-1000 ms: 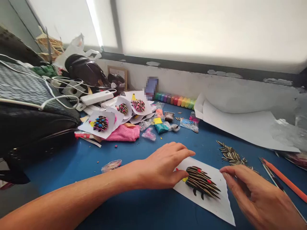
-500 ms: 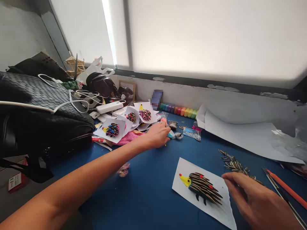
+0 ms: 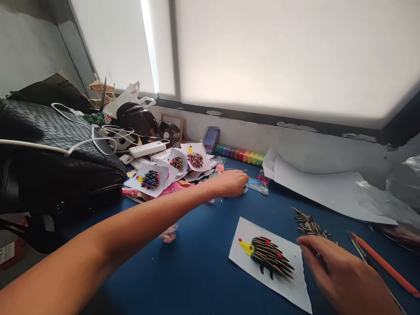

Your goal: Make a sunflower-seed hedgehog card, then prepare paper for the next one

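A white paper card [image 3: 236, 245] lies on the blue table, bearing a hedgehog [image 3: 272, 256] with a yellow clay face, a red nose, striped seed spines and red dots. My right hand [image 3: 348, 271] rests at the card's right edge, its thumb and forefinger closed at the upper corner. Stretched far forward, my left hand [image 3: 233, 183] is curled downward over the small clay packets; its fingertips and whatever they hold are hidden. Just beyond it lies a bag with blue clay [image 3: 257, 185]. A small pink packet [image 3: 169, 234] sits below my left forearm.
Striped sunflower seeds [image 3: 310, 222] lie in a pile beyond my right hand, with an orange pen-like tool [image 3: 383, 264] to their right. Finished hedgehog cards [image 3: 159, 168] overlap at the left beside a black bag [image 3: 65, 175]. Coloured clay packs [image 3: 241, 155] line the wall.
My left hand has moved right across the small packets, now covering the dark and grey ones. The view has shifted slightly; my right hand stays at the card's edge.
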The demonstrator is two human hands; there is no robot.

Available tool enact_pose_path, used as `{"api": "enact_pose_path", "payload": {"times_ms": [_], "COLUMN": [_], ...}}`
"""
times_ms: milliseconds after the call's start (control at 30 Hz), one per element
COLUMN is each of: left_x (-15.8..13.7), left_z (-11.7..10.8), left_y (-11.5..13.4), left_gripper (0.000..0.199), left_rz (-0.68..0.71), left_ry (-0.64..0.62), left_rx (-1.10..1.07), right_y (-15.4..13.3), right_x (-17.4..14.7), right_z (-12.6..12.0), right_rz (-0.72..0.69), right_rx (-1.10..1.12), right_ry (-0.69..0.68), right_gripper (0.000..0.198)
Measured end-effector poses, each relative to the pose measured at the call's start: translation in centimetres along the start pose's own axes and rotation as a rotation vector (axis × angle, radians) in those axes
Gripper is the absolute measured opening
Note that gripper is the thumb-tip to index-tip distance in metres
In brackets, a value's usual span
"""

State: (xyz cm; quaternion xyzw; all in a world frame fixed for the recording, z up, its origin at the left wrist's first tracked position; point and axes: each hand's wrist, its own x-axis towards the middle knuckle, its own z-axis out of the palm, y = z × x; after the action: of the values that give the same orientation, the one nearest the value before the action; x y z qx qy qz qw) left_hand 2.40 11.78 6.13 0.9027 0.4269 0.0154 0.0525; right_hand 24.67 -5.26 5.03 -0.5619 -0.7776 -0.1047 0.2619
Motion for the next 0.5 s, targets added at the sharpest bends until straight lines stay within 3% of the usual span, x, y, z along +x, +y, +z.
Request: {"api": "enact_pose_path", "payload": {"times_ms": [133, 267, 367, 433, 500], "left_x": [1.3, 0.5, -1.5, -3.1, -4.5], "left_z": [0.6, -0.2, -0.6, -0.4, 0.1], "left_y": [0.7, 1.3, 3.1, 4.7, 6.1], "left_gripper": [0.034, 0.031, 0.038, 0.037, 0.035], "left_rz": [-0.046, -0.039, 0.049, 0.119, 0.203], "left_ry": [-0.010, 0.057, 0.042, 0.020, -0.034], "left_rx": [-0.116, -0.354, -0.590, -0.750, -1.160], "right_y": [0.4, 0.8, -0.1, -1.4, -2.8], "right_x": [-0.3, -0.7, -0.9, -0.8, -0.8], "right_z": [0.0, -0.1, -0.4, -0.7, -1.1], "right_rz": [0.021, 0.120, 0.308, 0.484, 0.611], "right_rx": [0.001, 0.096, 0.297, 0.467, 0.609], "right_ry": [-0.008, -0.028, -0.124, -0.094, -0.023], "right_gripper": [0.034, 0.031, 0.033, 0.040, 0.042]}}
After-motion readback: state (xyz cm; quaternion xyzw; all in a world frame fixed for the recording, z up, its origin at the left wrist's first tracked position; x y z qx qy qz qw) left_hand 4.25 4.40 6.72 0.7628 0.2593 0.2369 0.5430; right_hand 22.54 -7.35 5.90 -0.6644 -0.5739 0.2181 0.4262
